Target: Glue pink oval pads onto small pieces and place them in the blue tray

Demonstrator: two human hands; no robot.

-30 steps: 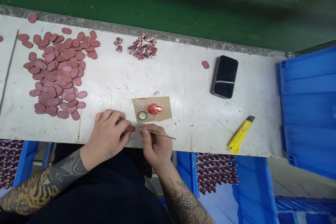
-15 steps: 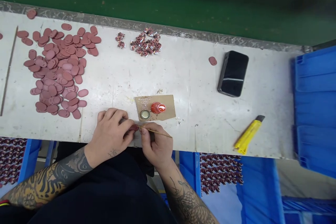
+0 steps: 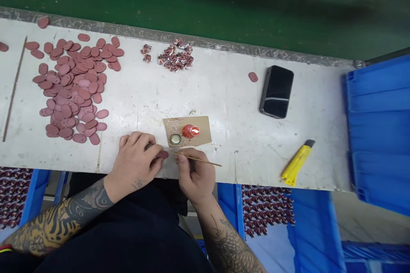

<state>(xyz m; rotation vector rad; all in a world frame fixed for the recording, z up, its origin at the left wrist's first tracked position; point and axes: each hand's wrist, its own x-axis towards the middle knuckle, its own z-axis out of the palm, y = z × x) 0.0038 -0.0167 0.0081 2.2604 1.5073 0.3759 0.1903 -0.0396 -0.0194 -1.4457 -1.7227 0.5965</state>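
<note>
My left hand [image 3: 136,158] is closed on a small reddish-brown oval piece [image 3: 163,154], one end of which sticks out past the fingertips. Pinched in my right hand [image 3: 197,175] is a thin wooden stick [image 3: 205,162]; its tip points left at the oval piece, a small gap apart. Just beyond the hands lies a piece of cardboard [image 3: 205,134]. On it are a glossy red container [image 3: 191,131], a bottle cap [image 3: 175,139] and many tiny shiny beads or dots [image 3: 174,126], too small to make out.
A wide pile of reddish oval pieces [image 3: 73,89] covers the table's left side. Small brown figures [image 3: 176,57] cluster at the back. To the right are a black phone-like device [image 3: 277,91], a yellow box cutter [image 3: 297,164] and blue crates [image 3: 379,132]. Below the edge, a blue bin [image 3: 314,222] holds rows of figures.
My right hand has drawn a little to the right, and the stick's tip has come away from the oval piece. The left hand keeps its hold. The view has shifted slightly.
</note>
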